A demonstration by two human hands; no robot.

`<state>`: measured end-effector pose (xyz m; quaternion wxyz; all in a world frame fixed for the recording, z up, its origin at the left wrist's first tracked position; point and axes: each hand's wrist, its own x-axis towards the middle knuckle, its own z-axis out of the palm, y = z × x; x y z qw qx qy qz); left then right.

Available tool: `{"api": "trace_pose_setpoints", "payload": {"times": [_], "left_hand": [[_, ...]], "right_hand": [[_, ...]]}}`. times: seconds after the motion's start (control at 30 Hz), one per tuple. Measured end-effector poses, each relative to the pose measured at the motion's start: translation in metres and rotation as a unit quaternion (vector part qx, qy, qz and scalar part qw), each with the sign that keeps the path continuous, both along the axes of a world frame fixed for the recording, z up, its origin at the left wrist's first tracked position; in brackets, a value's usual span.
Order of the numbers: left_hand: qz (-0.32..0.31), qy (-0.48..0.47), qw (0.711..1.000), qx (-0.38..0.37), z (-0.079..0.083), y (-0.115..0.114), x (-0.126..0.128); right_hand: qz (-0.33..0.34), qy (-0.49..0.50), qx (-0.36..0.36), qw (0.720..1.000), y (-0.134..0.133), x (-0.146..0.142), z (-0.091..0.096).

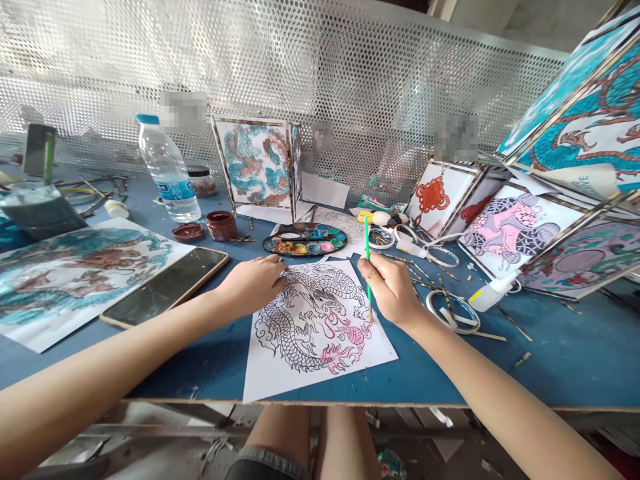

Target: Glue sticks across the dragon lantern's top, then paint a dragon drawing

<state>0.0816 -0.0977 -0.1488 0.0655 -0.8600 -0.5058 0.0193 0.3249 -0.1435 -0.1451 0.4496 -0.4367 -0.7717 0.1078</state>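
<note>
A sheet of white paper [267,383] bears a black line drawing of a dragon [295,340], with pink paint on its lower right part. My right hand [393,287] pinches a thin green paintbrush [367,243] held almost upright; its tip is at the right side of the drawing, by the pink area. My left hand [255,283] rests palm down on the sheet's upper left corner, holding nothing, fingers loosely bent and partly hidden. Just beyond the sheet lies an oval paint palette [305,241] with several colours in its wells.
Left of me are a phone [165,288], a painted dragon sheet [85,267], a water bottle [170,173] and an open brown paint jar [221,226]. Painted lantern frames [257,163] stand behind and at right, near a glue bottle [493,293] and rolled strips [453,313].
</note>
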Motion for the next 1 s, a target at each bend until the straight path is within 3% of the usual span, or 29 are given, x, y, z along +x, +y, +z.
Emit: {"api": "trace_pose_setpoints", "payload": {"times": [1.0], "left_hand": [[-0.005,0.003,1.0,0.004,0.0001,-0.0002,0.0003]], "right_hand": [[0.0,-0.007,0.007,1.0,0.0027,0.0005,-0.0019]]}}
